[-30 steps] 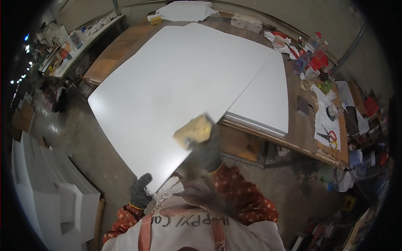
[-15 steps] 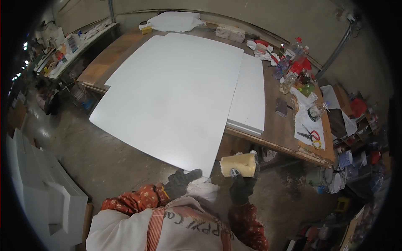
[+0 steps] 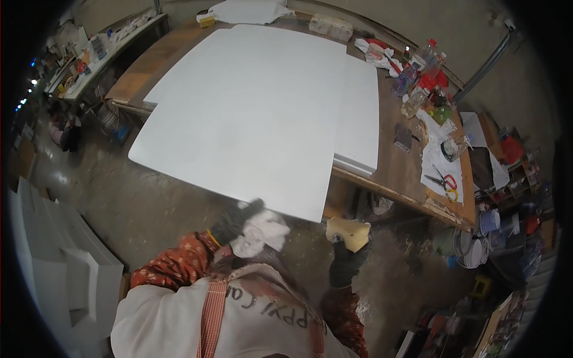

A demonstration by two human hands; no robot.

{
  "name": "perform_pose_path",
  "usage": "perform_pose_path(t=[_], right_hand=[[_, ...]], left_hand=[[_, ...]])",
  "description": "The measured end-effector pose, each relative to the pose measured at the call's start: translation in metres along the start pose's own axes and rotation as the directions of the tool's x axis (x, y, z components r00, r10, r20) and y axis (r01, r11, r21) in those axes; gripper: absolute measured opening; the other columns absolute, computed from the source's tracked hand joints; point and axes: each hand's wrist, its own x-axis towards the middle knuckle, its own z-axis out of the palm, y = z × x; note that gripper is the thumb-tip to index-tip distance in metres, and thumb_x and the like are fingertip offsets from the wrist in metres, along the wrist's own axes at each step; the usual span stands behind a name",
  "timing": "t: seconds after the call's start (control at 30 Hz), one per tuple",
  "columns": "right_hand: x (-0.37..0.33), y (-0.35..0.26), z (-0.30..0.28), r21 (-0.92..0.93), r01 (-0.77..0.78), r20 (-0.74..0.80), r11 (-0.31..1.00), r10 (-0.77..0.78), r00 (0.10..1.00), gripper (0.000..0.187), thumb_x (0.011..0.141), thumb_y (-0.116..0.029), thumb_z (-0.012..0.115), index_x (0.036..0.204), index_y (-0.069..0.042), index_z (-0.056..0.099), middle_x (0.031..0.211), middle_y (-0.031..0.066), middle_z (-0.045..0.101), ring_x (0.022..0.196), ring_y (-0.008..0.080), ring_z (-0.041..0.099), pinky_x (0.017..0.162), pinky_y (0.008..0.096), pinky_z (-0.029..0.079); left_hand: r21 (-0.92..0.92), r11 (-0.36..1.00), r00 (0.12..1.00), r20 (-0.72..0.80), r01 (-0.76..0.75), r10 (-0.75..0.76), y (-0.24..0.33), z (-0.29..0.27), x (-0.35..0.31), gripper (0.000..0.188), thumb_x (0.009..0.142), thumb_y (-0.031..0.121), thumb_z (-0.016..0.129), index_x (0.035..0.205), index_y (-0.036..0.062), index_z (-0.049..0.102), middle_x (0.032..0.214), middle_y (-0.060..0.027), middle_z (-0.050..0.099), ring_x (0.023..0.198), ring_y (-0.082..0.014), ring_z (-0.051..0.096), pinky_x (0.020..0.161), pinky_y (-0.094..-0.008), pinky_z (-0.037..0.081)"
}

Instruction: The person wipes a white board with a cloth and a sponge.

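Observation:
A large glossy white panel (image 3: pixel 239 119) lies flat, its near part jutting out past the table edge toward me. By its near edge is my left hand (image 3: pixel 234 222) in a dark glove, closed on a crumpled white cloth (image 3: pixel 265 231). Whether the cloth touches the panel I cannot tell. My right hand (image 3: pixel 348 262), also gloved, is just off the panel's near right corner, closed around a yellowish sponge-like block (image 3: pixel 351 232). Part of the block is hidden by the fingers.
Under the large panel, another white panel (image 3: pixel 361 119) shows at the right. Along the wooden table's (image 3: pixel 391 101) right side lie scissors (image 3: pixel 444 182), a grey block (image 3: pixel 403 137) and several plastic bottles (image 3: pixel 406 80). Buckets (image 3: pixel 477 259) stand below. Grey-white moulded pieces (image 3: pixel 89 268) are at left; a person (image 3: pixel 64 131) is beyond.
My left hand has moved left along the panel's near edge, and more of the white cloth shows. The block in my right hand has turned. The whole view has shifted slightly.

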Motion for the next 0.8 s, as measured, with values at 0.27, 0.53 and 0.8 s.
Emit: perform_pose_path(t=[0.27,0.53,0.8], right_hand=[[-0.001,-0.018,0.022,-0.089,0.102,0.099,0.991,-0.093,0.991,0.078,0.073,-0.009,0.079,0.135,0.0,0.033,0.129,0.0148,0.046,0.115,0.0236,0.049,0.094,0.0368,0.046],[0.0,-0.028,0.026,-0.506,0.106,-0.174,0.856,-0.222,0.959,0.067,0.073,-0.026,0.079,0.12,0.006,0.044,0.111,0.0149,0.055,0.1,0.0222,0.053,0.086,0.0356,0.046],[-0.042,-0.042,0.13,-0.303,0.199,-0.093,0.932,-0.237,0.967,0.059,0.083,-0.028,0.07,0.125,0.003,0.041,0.112,0.0151,0.054,0.1,0.0235,0.055,0.089,0.0366,0.049]], left_hand=[[0.143,0.973,0.929,-0.35,0.181,-0.121,-0.087,-0.081,-0.065,0.074,0.069,0.006,0.069,0.138,0.0028,0.041,0.131,-0.0199,0.051,0.12,-0.0327,0.05,0.1,-0.0374,0.041],[0.457,0.849,0.938,-0.326,0.266,-0.118,-0.1,-0.126,-0.082,0.087,0.058,-0.001,0.076,0.137,0.0024,0.04,0.126,-0.018,0.054,0.117,-0.0296,0.052,0.098,-0.0355,0.043],[0.512,0.833,0.965,-0.246,0.21,-0.092,-0.144,-0.187,-0.092,0.093,0.059,0.005,0.078,0.142,0.0129,0.037,0.116,-0.0175,0.059,0.102,-0.0333,0.058,0.086,-0.0397,0.048]])
